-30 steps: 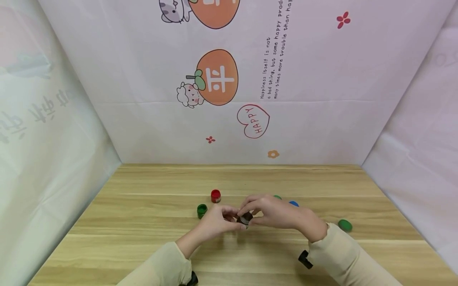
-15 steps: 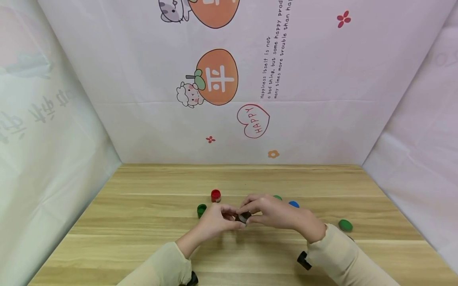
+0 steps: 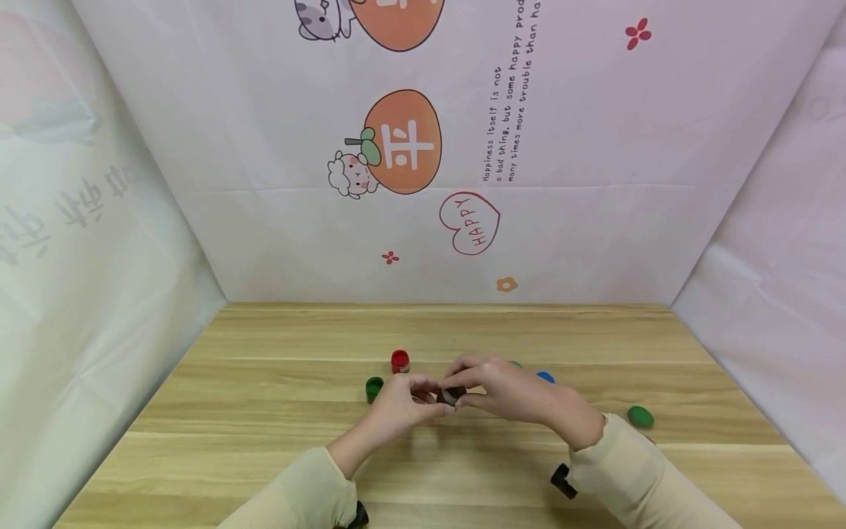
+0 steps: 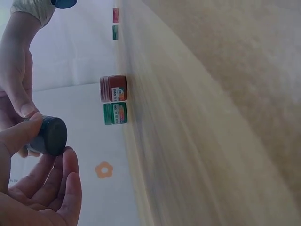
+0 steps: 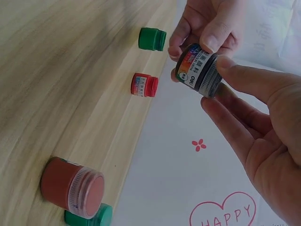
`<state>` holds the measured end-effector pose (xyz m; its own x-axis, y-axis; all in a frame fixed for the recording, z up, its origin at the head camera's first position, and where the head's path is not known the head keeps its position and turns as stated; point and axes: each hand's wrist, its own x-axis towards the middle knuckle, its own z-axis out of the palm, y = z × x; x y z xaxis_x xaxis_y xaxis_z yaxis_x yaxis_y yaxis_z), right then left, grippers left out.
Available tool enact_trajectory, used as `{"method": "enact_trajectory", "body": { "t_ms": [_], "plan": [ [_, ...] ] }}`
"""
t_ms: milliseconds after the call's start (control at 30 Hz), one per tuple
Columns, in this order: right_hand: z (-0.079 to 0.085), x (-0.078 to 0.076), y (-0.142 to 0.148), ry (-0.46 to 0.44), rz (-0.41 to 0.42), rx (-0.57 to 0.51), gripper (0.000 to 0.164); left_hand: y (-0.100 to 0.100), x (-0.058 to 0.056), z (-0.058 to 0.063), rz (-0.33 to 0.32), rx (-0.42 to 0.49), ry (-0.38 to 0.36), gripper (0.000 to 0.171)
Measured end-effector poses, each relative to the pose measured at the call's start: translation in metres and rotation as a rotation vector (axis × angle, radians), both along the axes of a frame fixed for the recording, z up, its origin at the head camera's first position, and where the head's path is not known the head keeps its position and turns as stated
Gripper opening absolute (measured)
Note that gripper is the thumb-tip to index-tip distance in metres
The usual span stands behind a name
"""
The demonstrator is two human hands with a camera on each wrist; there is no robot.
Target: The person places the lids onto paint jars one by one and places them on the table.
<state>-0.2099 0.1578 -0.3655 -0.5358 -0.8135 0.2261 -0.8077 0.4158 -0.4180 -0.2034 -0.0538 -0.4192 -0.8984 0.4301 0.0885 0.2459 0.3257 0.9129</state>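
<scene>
A small black paint jar (image 3: 452, 395) is held above the table between both hands. My left hand (image 3: 399, 408) grips the jar's dark base between thumb and fingers. On its other end, my right hand (image 3: 505, 389) pinches the clear ridged lid (image 5: 210, 84). In the right wrist view the jar lies tilted, its printed label (image 5: 195, 66) showing between the two hands. Beyond the left hand stand a red paint jar (image 3: 399, 361) and a green paint jar (image 3: 374, 389), both without lids. The left hand partly covers the green one in the head view.
A blue-topped item (image 3: 545, 376) and a green-topped one (image 3: 515, 364) sit behind the right hand, partly hidden. Another green-topped item (image 3: 640, 416) stands near the right sleeve. A lidded reddish jar (image 5: 66, 183) shows in the right wrist view. White printed sheeting (image 3: 562, 242) borders the table.
The black jar has risen slightly and changed its tilt between the hands. Both hands keep their hold and have barely moved.
</scene>
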Motion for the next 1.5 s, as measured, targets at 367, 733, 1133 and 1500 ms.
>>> {"method": "enact_trajectory", "body": {
  "t_ms": [367,733,1133,1500],
  "plan": [
    [0.013,0.004,0.004,0.033,0.024,-0.015,0.03,-0.003,-0.004,0.002,-0.055,0.009,-0.001,0.032],
    [0.014,0.005,0.01,0.047,0.019,-0.011,0.024,-0.015,-0.008,0.007,-0.013,0.031,0.018,0.03],
    [0.008,0.011,0.034,-0.065,-0.097,0.01,0.027,-0.048,-0.014,0.011,0.119,0.0,0.039,0.026],
    [0.002,0.015,0.067,-0.018,-0.192,0.03,0.026,-0.083,-0.018,-0.002,0.275,-0.08,0.029,0.031]
  ]
}}
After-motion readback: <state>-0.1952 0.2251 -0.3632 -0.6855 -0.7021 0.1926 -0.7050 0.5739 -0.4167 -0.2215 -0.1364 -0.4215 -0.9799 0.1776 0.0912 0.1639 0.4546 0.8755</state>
